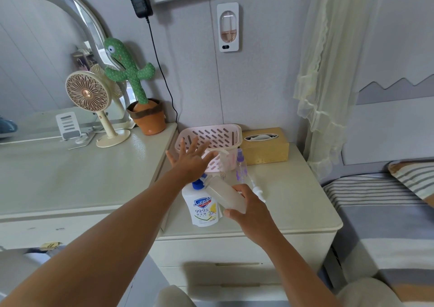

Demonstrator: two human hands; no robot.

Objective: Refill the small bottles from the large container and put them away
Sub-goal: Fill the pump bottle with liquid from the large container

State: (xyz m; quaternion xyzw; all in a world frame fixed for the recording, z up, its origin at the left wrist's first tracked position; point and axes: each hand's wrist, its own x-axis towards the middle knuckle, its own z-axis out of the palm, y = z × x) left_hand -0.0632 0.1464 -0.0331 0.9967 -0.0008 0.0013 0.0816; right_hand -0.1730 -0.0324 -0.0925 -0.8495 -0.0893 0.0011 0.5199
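The small bottle (225, 195), cloudy and uncapped, is tilted in the right hand (252, 209), whose fingers and thumb wrap its lower half; its open neck points up and left, just beside the blue cap (196, 185) of the large soap bottle (204, 210). The soap bottle stands upright on the nightstand (293, 201), near the left edge and not far from the front edge; the side of the taller dresser (70, 177) rises close on its left, so that side is tight. The left hand (191, 163) hovers palm down above the blue cap, fingers spread wide and holding nothing; whether its heel touches the cap I cannot tell. Its fingertips lie in front of the pink basket (211, 134), which sits at the back against the wall. Just before the basket stand a clear pump bottle (226, 160) and, to its right, a purple spray bottle (241, 165); a loose white pump (258, 190) lies on the top, partly hidden by the right hand. A tissue box (265, 150) fills the back right, touching or nearly touching the basket; from the right hand to the nightstand's rounded right edge the top shows bare surface, and beyond that edge lies the striped bed (375, 201).
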